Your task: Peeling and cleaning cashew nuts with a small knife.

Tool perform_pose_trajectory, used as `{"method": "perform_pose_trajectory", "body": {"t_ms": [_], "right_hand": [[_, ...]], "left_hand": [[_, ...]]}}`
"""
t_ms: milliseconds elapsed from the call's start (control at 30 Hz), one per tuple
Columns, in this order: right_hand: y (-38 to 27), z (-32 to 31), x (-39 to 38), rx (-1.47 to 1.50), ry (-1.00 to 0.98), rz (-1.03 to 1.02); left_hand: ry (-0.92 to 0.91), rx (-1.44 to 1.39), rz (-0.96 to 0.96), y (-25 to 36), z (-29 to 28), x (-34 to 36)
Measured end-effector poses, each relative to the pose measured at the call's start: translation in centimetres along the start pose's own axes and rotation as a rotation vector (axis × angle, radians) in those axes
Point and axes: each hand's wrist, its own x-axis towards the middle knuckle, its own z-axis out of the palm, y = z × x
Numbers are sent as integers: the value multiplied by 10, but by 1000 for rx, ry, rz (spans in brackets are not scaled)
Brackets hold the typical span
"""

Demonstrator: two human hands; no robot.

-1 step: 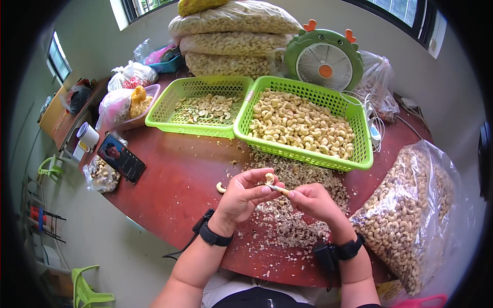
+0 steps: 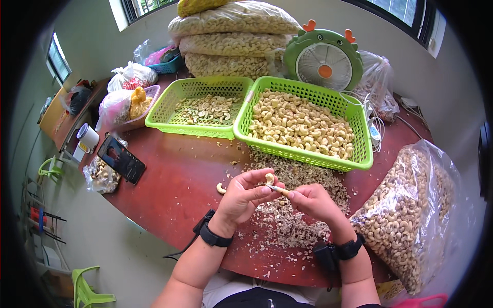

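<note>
Between the thumb and fingers of my left hand (image 2: 243,195) is a single pale cashew nut (image 2: 269,178). My right hand (image 2: 313,200) grips a small knife (image 2: 281,191) by its light wooden handle. Its short metal blade meets the nut from the right, at my left fingertips. Another cashew (image 2: 221,188) lies on the table just left of my left hand. Under and behind both hands spreads a heap of brownish skin flakes (image 2: 292,220). Beyond them, a green basket (image 2: 303,152) holds many peeled cashews, and a second green basket (image 2: 190,128) to its left holds fewer, partly broken pieces.
A large clear bag of unpeeled cashews (image 2: 405,215) leans at the right table edge. Stacked cashew bags (image 2: 231,41) and a green fan (image 2: 324,59) stand at the back. On the left are a propped phone (image 2: 121,158), a white cup (image 2: 88,134) and a small bag of nuts (image 2: 102,175).
The picture on the phone screen is different. Both hands, the nut and the knife keep nearly the same position.
</note>
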Motion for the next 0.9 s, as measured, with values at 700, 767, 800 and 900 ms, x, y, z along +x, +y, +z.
{"method": "perform_pose_trajectory", "body": {"t_ms": [700,767,800,900], "right_hand": [[9,-3,6,-67,83,-61],[10,-3,7,-98,103,-86],[10,-3,7,-131,120,-108],[12,1,10,-109,121,-114]], "left_hand": [[44,-90,38,-14,5,0],[47,-104,35,-14,7,0],[52,-122,32,-14,7,0],[55,-146,35,-13,5,-2]]}}
